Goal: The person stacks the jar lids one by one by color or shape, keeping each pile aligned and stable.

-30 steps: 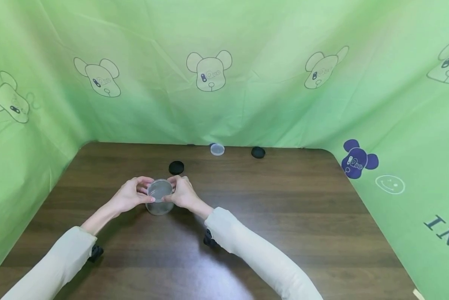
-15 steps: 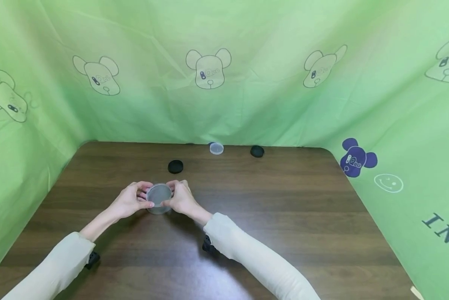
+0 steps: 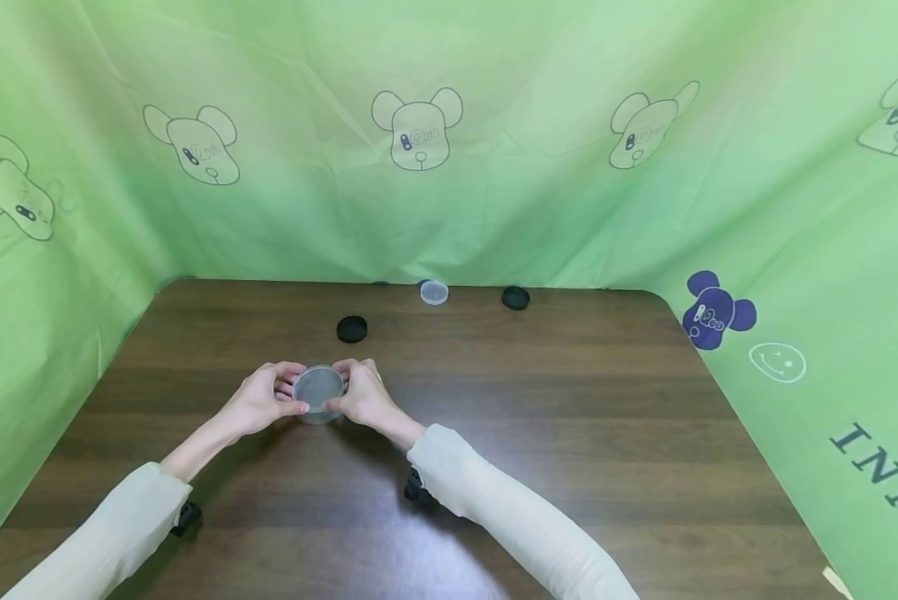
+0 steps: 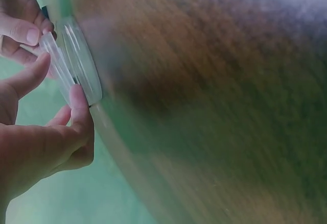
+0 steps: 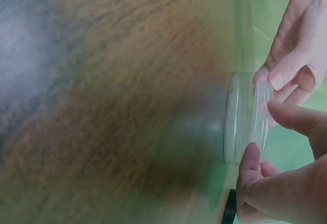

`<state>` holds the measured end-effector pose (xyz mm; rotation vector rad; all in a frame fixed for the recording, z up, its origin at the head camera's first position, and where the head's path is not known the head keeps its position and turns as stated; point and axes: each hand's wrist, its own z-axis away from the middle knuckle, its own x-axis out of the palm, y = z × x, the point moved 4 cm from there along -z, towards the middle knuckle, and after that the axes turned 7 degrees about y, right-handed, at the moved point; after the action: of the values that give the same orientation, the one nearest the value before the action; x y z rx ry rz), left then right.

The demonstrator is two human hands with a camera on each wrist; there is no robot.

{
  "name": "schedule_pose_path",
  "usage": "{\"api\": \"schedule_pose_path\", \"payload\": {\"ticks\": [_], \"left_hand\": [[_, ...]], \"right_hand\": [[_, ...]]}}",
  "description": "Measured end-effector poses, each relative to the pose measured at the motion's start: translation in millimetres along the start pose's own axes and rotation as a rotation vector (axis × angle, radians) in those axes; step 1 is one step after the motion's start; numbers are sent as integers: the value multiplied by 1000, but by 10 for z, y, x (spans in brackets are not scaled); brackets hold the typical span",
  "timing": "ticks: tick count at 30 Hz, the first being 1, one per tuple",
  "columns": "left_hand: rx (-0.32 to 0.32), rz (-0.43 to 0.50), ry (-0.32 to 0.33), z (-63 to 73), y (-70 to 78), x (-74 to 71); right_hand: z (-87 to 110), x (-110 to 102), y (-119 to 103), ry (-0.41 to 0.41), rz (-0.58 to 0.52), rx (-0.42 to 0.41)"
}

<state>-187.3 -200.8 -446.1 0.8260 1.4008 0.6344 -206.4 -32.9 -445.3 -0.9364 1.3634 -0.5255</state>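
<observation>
A clear round plastic lid (image 3: 318,385) is held level by both hands over a clear, shallow round container (image 5: 236,119) on the table. Seen from the wrists, the lid lies very close above the container's rim, with a thin gap on one side; whether it touches elsewhere I cannot tell. My left hand (image 3: 263,400) pinches the lid's left edge, thumb nearest me and fingers behind. At the opposite edge, my right hand (image 3: 364,396) pinches it the same way. In the head view the lid covers most of the container.
A black round cap (image 3: 352,329) lies just beyond the hands. Farther back, near the green curtain (image 3: 418,217), are a translucent round lid (image 3: 434,292) and another black round cap (image 3: 515,298). Brown wood tabletop (image 3: 569,433) spreads to the right.
Both hands have brought the clear lid down and slightly toward me, closer over the container. In the last half second the hands have barely moved; the view has tilted slightly.
</observation>
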Motion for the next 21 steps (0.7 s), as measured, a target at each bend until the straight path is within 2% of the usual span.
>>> {"api": "schedule_pose_path", "payload": {"ticks": [7, 16, 21], "left_hand": [[15, -30, 14, 6, -16, 0], [28, -14, 22, -8, -21, 30], [41, -51, 44, 1, -23, 40]], "right_hand": [[1, 7, 2, 2, 24, -9], [9, 21, 1, 5, 41, -20], [25, 52, 7, 6, 58, -7]]}}
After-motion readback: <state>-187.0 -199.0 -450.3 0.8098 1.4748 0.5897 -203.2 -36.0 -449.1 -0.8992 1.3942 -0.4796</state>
